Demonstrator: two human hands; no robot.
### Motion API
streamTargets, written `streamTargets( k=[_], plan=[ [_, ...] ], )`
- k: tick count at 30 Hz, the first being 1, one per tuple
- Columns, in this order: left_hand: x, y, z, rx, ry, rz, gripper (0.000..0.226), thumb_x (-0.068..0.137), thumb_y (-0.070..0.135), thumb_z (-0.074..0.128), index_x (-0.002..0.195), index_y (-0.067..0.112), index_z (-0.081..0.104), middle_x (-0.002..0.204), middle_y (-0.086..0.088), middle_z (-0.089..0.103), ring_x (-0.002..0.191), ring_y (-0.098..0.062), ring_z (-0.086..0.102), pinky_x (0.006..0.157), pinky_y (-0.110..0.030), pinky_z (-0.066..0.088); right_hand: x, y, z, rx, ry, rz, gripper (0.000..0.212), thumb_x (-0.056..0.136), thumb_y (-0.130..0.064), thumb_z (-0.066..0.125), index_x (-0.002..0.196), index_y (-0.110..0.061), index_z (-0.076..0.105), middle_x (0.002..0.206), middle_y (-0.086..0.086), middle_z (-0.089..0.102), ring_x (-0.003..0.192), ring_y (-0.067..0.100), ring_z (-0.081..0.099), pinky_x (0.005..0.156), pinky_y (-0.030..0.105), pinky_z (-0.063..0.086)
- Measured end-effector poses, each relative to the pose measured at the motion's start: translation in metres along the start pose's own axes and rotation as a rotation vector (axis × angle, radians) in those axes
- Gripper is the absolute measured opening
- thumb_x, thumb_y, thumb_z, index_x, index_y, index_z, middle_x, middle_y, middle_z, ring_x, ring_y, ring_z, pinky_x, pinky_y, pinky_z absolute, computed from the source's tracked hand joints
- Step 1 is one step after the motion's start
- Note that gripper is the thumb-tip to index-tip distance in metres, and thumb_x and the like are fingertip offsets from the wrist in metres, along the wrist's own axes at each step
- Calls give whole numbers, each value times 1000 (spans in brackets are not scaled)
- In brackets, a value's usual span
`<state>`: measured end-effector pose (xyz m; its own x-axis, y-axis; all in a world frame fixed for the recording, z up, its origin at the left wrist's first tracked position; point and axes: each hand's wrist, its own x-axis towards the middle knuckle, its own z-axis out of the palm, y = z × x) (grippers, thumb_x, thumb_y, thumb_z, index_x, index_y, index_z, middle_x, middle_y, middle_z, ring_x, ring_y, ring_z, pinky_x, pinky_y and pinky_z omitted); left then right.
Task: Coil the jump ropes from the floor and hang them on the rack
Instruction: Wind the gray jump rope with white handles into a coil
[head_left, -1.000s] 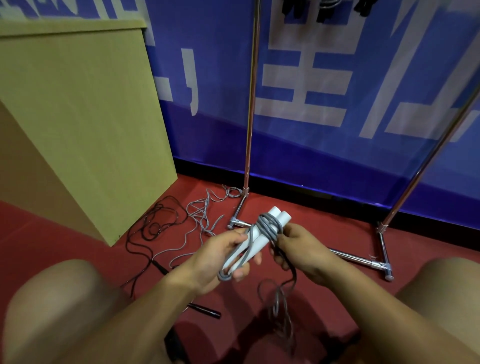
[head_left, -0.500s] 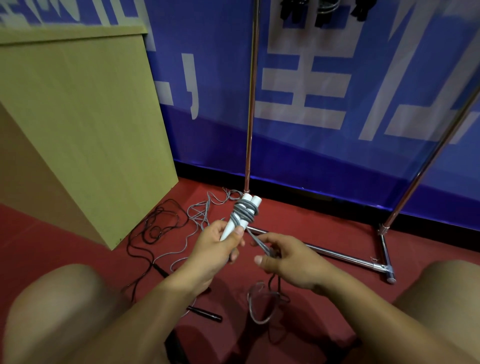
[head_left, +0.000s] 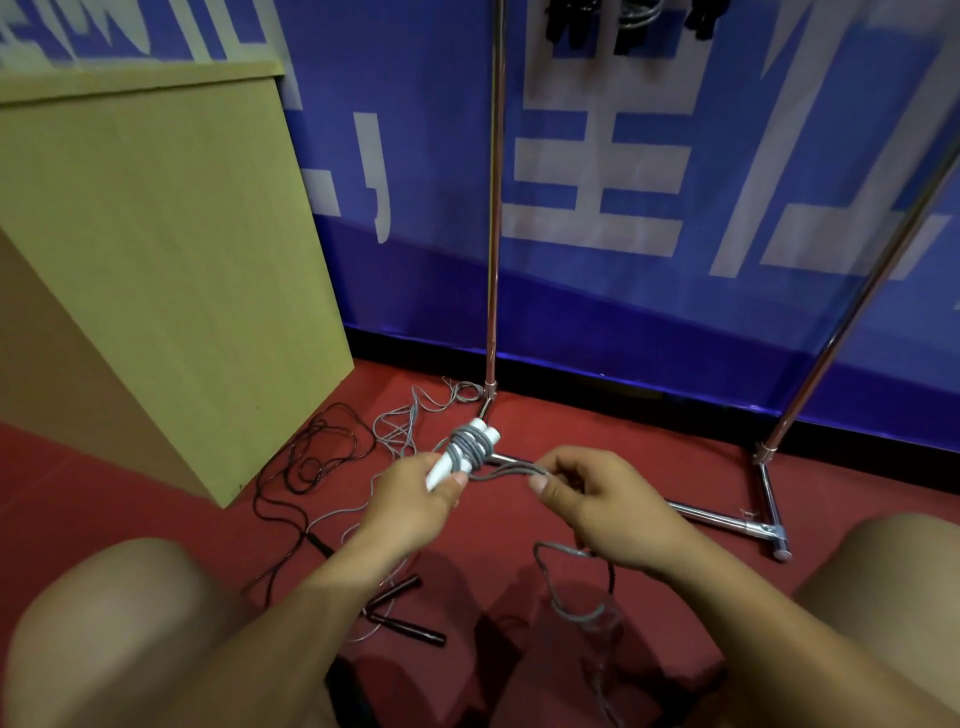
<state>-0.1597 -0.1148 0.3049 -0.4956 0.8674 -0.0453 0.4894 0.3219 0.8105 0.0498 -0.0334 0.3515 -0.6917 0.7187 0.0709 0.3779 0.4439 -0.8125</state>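
Observation:
My left hand (head_left: 415, 499) grips two white jump-rope handles (head_left: 467, 451) held side by side, with grey cord wound around their upper part. My right hand (head_left: 597, 501) pinches the bundled grey cord (head_left: 511, 472) just right of the handles and holds it taut. The cord's loose tail (head_left: 576, 597) hangs in loops below my right hand. A black jump rope (head_left: 311, 457) and a thin grey rope (head_left: 410, 426) lie tangled on the red floor. The chrome rack (head_left: 492, 218) stands against the blue wall, with coiled ropes (head_left: 631, 21) hanging at the top.
A tall wooden box (head_left: 156, 260) stands at the left. Two black handles (head_left: 402, 610) lie on the floor between my knees. The rack's base bar (head_left: 711, 517) and foot (head_left: 769, 499) run across the floor at the right.
The handles rose and moved forward. My right hand came off the wrap, slid right along the cord and now pulls it taut; more turns sit around the handles.

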Motion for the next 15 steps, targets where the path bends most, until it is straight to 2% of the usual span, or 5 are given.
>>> streamTargets(
  k=[4, 8, 11, 15],
  plan=[
    [-8, 1, 6, 142, -183, 102, 6, 92, 30, 65, 86, 29, 66, 75, 2, 68, 63, -9, 56, 61, -30, 44, -1, -2, -3, -48, 122, -100, 13, 96, -21, 60, 89, -21, 71, 68, -12, 62, 63, 0, 52, 62, 15, 40],
    [-19, 9, 6, 249, -317, 274, 11, 90, 36, 64, 93, 25, 63, 77, 1, 63, 66, -10, 54, 68, -37, 47, 4, 6, -1, -178, 184, -147, 12, 97, -29, 57, 92, -24, 67, 79, -7, 69, 75, 11, 62, 72, 32, 49],
    [-32, 20, 4, 289, -496, 389, 13, 89, 38, 64, 89, 26, 59, 71, 7, 57, 64, -9, 50, 64, -31, 43, 8, 14, -1, -352, 203, -57, 17, 92, -46, 59, 96, -31, 65, 78, -9, 68, 77, 17, 63, 70, 35, 50],
    [-38, 27, 2, 141, -610, 371, 11, 90, 28, 67, 87, 19, 63, 67, 10, 50, 60, -5, 42, 59, -29, 35, 18, 20, -5, -408, 178, 97, 36, 79, -61, 67, 78, -25, 63, 61, -7, 56, 67, 18, 57, 63, 35, 48]
  ],
)
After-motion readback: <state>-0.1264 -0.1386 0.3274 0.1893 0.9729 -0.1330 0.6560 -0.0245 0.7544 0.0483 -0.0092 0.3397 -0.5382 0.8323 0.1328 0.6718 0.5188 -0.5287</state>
